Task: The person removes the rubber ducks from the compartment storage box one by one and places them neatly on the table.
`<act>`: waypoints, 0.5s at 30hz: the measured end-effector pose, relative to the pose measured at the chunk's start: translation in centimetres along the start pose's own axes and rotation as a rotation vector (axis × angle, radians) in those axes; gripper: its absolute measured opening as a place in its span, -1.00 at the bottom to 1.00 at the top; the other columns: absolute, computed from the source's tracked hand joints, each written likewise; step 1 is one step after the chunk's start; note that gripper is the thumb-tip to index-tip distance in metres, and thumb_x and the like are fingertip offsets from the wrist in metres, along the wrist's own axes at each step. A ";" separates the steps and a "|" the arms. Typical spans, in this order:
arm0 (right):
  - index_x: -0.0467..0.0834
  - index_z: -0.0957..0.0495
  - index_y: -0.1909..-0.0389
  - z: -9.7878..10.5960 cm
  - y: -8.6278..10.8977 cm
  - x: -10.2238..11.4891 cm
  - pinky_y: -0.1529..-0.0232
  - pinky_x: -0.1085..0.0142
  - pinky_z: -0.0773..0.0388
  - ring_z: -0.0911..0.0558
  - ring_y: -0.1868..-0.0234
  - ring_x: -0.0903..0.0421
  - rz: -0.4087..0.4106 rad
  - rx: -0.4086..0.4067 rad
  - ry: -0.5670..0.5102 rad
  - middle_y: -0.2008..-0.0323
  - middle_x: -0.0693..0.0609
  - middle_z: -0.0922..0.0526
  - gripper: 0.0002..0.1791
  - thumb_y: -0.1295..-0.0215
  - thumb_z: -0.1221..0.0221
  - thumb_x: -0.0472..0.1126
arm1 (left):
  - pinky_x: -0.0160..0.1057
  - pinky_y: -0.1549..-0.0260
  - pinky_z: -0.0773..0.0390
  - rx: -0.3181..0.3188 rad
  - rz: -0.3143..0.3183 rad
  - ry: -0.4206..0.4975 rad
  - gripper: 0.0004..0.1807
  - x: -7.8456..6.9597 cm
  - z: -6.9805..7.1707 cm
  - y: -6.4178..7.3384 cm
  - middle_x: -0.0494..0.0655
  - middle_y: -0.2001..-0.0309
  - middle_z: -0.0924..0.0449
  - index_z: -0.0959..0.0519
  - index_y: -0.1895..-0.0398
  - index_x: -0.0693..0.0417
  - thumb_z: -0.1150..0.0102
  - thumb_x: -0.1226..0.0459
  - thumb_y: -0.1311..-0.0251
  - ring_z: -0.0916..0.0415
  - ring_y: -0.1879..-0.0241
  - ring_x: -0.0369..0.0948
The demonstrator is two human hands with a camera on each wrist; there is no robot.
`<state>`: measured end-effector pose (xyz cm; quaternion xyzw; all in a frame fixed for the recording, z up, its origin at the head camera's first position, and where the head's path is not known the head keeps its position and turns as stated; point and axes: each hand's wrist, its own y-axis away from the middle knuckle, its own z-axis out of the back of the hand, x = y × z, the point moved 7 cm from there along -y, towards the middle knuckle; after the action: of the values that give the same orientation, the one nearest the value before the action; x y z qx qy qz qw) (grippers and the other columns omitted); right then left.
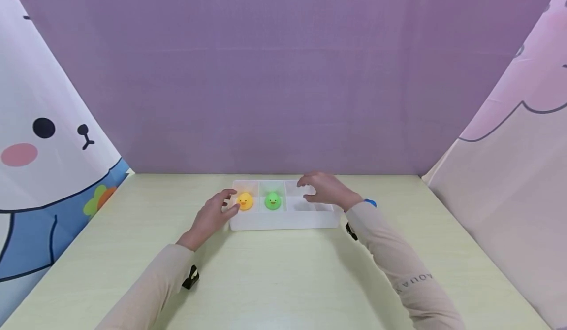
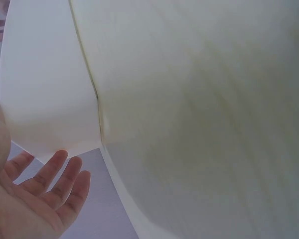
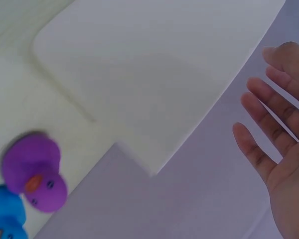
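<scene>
A white divided box (image 1: 283, 221) sits on the table. A yellow toy duck (image 1: 245, 201) lies in its leftmost compartment, and a green toy duck (image 1: 272, 201) in the one beside it. At the left end of the box is my left hand (image 1: 213, 217), thumb and fingers spread around the corner near the yellow duck. My right hand (image 1: 327, 190) hovers over the right-hand compartments with fingers apart and nothing between them. Beyond the box's right end, a purple toy duck (image 3: 37, 169) and a blue toy duck (image 3: 6, 211) stand on the table; in the head view my right arm mostly covers them.
The pale wooden table (image 1: 274, 280) ends at a purple cloth backdrop (image 1: 274, 83). Printed cloths hang along both sides, a cartoon animal (image 1: 53, 172) on the left and a pink-and-cream one (image 1: 514, 172) on the right. Dark straps (image 1: 191, 277) show below the wrists.
</scene>
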<state>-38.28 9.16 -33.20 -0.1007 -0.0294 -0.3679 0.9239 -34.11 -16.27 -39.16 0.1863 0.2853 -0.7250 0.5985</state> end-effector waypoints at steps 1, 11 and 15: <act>-0.11 -0.57 0.07 -0.1 -0.2 0.3 0.02 0.22 -0.50 -0.56 0.01 0.08 0.005 0.007 -0.005 0.06 0.04 -0.61 -0.67 -0.08 -0.24 -0.22 | 0.04 0.18 -0.51 0.001 -0.001 -0.001 -0.47 0.0 0.0 0.0 0.16 -0.09 -0.45 -0.30 -0.23 0.06 -0.05 0.11 -0.21 -0.45 -0.01 0.08; -0.10 -0.57 0.06 -0.6 -2.4 2.6 0.01 0.23 -0.50 -0.55 0.00 0.11 0.048 0.015 0.015 0.05 0.09 -0.61 -0.67 -0.10 -0.22 -0.19 | 0.04 0.17 -0.51 0.003 0.004 0.004 -0.48 -0.1 0.1 0.0 0.16 -0.09 -0.44 -0.30 -0.23 0.07 -0.05 0.11 -0.22 -0.45 -0.01 0.08; -0.10 -0.57 0.06 -1.0 -3.3 3.1 -0.01 0.22 -0.48 -0.55 -0.01 0.11 0.048 0.027 0.008 0.05 0.09 -0.61 -0.66 -0.09 -0.24 -0.19 | 0.03 0.18 -0.51 -0.001 -0.002 0.005 -0.48 0.0 0.0 0.0 0.16 -0.08 -0.45 -0.30 -0.22 0.07 -0.06 0.12 -0.21 -0.46 -0.01 0.08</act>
<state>-38.26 4.52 -33.25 -0.0873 -0.0284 -0.3456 0.9339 -34.16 -16.27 -39.13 0.1872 0.2874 -0.7252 0.5971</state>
